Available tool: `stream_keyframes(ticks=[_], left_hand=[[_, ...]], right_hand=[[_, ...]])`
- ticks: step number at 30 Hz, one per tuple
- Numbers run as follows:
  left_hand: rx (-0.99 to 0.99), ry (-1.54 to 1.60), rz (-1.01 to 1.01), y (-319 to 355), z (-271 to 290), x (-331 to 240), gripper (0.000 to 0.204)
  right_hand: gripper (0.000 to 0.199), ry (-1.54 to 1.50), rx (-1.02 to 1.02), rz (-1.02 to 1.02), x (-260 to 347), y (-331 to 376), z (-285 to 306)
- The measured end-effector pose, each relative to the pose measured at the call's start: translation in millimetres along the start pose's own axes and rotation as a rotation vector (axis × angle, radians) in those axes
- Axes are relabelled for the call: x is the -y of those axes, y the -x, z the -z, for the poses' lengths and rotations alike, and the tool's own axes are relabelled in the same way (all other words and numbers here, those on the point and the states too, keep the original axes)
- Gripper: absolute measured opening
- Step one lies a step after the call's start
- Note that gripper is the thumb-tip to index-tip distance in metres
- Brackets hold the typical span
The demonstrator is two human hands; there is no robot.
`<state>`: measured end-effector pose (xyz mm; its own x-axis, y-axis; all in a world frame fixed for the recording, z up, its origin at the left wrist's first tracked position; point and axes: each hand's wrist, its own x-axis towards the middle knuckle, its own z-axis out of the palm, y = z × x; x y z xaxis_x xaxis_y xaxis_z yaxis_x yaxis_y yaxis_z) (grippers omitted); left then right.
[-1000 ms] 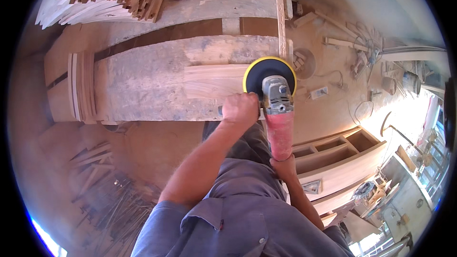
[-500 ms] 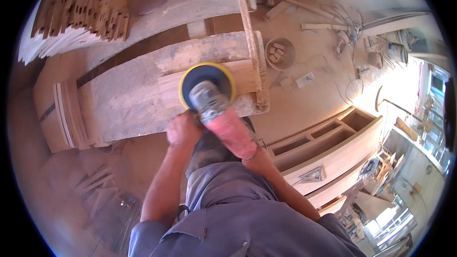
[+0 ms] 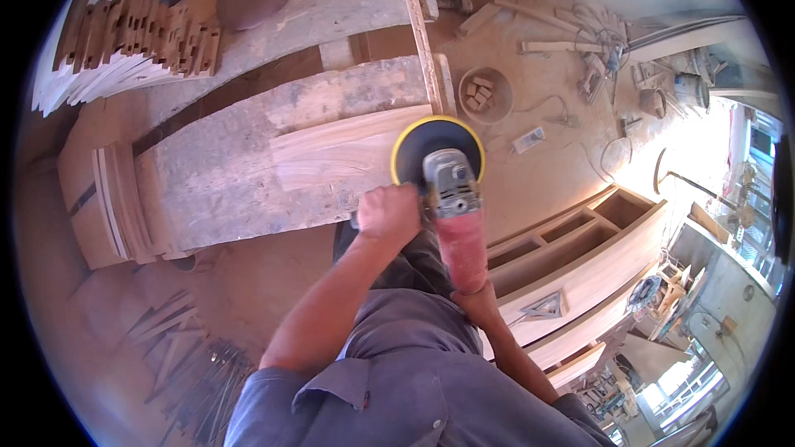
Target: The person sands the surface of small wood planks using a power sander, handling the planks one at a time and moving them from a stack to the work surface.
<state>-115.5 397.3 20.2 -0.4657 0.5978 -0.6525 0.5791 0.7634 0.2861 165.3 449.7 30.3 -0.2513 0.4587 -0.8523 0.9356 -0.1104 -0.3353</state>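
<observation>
An angle sander (image 3: 461, 248) with a red body and grey metal head is held in both my hands. Its round black pad (image 3: 411, 146), rimmed in yellow, covers the right end of a pale wooden board (image 3: 331, 149) lying on the worn workbench (image 3: 211, 194). My left hand (image 3: 391, 213) is closed round the side handle, whose dark tip sticks out beside the fist. At the back end of the red body my right hand (image 3: 474, 302) is closed, its fingers partly hidden beneath. Whether the pad touches the board cannot be made out.
A wooden strip (image 3: 418, 25) stands along the bench's right end. Stacked slats (image 3: 132, 33) are at the far left, with upright boards (image 3: 116, 199) nearer. Right of the bench sits a bucket of wood blocks (image 3: 485, 95). A wooden drawer frame (image 3: 571, 257) stands close on my right.
Both hands have carried the sander to the right along the board, and its body has turned more upright in view. More of the board's left part now shows.
</observation>
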Motion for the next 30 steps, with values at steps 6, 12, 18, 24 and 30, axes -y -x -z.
stream_keyframes(ticks=[6, 12, 18, 24, 30], left_hand=[[0.023, 0.056, 0.269, 44.7, 11.8, 42.2, 0.027], [-0.012, -0.077, 0.032, 2.9, 16.2, 4.3, 0.028], [-0.377, -0.007, -0.135, -27.7, 14.2, -11.2, 0.009], [-0.465, 0.024, 0.118, -4.9, 21.5, 49.1, 0.017], [-0.383, -0.05, -0.019, -33.8, 22.6, 19.3, 0.009]], right_hand=[[0.037, 0.154, 0.146, 0.131, 26.9, -4.4, -19.8], [0.033, 0.053, -0.071, 0.169, 14.0, -11.6, -3.9], [0.038, 0.044, 0.03, 0.005, 24.4, -35.1, 17.5], [0.036, 0.127, 0.04, 0.245, 62.9, -39.1, -29.4], [0.024, 0.106, -0.007, 0.157, 58.3, -36.3, -3.4]])
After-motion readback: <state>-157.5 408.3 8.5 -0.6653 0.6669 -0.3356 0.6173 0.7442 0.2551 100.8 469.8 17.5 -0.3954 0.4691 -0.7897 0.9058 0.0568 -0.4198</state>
